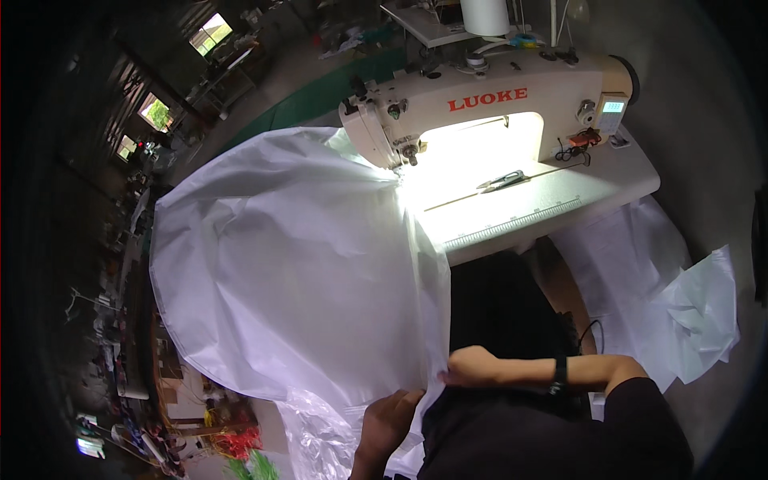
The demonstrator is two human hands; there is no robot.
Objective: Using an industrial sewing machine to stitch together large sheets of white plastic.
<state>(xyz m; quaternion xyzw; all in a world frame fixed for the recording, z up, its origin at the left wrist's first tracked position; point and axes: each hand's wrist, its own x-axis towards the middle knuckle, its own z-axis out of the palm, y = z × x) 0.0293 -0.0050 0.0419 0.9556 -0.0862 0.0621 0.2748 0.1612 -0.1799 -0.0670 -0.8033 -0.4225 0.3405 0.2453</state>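
Observation:
A large white plastic-like sheet (296,264) drapes over the left of the sewing machine (488,96) and hangs toward me. Its upper right part lies beneath the machine's needle area, under a bright lamp. My right hand (474,367) is closed on the sheet's near right edge, fingertips pinching it. Just left of it and lower, my left hand (390,418) also grips the sheet at a fold; its fingertips are partly hidden in the material. Thread snips (502,181) lie on the lit machine bed, apart from both hands.
More white sheeting (640,280) hangs at the right below the machine bed. Crinkled clear plastic (316,432) is under the sheet at lower left. A control panel (612,112) sits at the machine's right end. Red stringy material (238,436) lies at the lower left.

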